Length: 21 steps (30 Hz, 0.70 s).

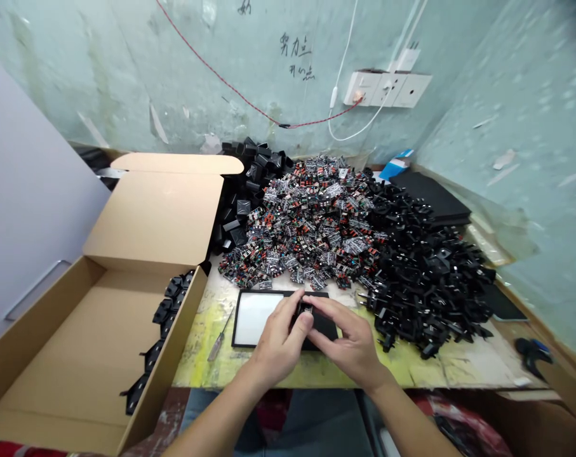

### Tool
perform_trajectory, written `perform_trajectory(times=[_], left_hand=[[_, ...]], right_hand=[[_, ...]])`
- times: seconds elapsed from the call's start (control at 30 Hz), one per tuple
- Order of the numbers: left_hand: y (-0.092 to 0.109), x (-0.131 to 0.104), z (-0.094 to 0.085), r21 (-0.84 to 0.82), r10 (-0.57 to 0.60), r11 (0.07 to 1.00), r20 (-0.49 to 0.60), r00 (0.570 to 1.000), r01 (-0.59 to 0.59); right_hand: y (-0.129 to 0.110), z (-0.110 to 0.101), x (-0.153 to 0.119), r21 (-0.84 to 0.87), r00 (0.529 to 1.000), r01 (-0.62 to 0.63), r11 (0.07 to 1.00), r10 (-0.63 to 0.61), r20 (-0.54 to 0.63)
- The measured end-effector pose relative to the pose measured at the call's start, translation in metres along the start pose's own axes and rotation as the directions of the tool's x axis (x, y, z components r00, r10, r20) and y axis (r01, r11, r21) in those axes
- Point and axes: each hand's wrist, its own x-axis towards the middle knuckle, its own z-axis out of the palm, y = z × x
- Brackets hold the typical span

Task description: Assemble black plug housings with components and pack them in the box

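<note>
Your left hand (279,343) and right hand (353,346) pinch a small black part (305,307) between fingertips, probably to steady it above the dark tray (258,346).

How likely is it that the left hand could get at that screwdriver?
Probably yes: nothing covers the screwdriver, and only a black-edged tray lies between it and the left hand, though that hand is busy with a small black part.

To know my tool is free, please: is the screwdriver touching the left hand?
Apart. The head view shows yellow tabletop between screwdriver and left hand.
</note>
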Motion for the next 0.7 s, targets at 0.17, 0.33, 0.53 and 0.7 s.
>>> perform_trajectory(times=[0.17, 0.33, 0.53, 0.7], left_hand=[[-0.001, -0.002, 0.010, 0.128, 0.051, 0.991, -0.060, 0.997, -0.043], [0.003, 0.002, 0.013, 0.141, 0.066, 0.989, -0.082, 0.994, -0.054], [-0.006, 0.006, -0.008, -0.042, 0.063, 0.997, 0.086, 0.994, -0.060], [-0.014, 0.008, -0.029, -0.133, 0.080, 0.989, 0.152, 0.985, -0.059]], right_hand=[[0.001, 0.006, 0.000, 0.008, 1.000, -0.017, 1.000, 0.017, -0.013], [0.002, 0.008, -0.001, 0.024, 0.999, -0.048, 0.999, 0.048, -0.016], [0.003, 0.008, -0.003, 0.083, 0.995, -0.099, 0.992, 0.101, -0.019], [0.002, 0.000, -0.002, 0.131, 0.992, -0.113, 0.985, 0.104, 0.073]])
